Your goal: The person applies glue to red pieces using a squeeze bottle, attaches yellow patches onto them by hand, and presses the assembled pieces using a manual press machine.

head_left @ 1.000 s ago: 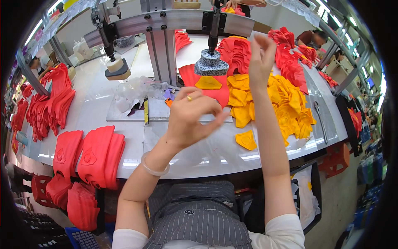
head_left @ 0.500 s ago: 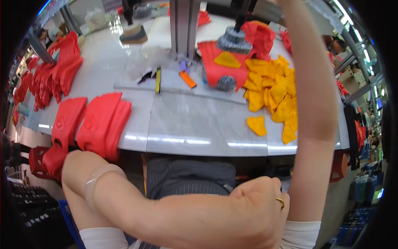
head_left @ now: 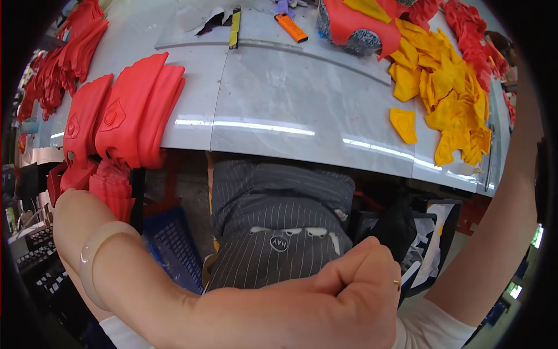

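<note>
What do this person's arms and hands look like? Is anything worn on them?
Both arms have short white sleeves. A pale, translucent bangle circles the left forearm, and a thin gold-coloured ring sits on the left hand, which is ungloved. The visible right forearm is unadorned; the right hand is out of view.

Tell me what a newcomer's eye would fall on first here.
Probably the bright yellow pieces heaped on the right of the table, then the red stacks at its left front edge. In the foreground, the curled left hand sits just right of bottom centre.
</note>
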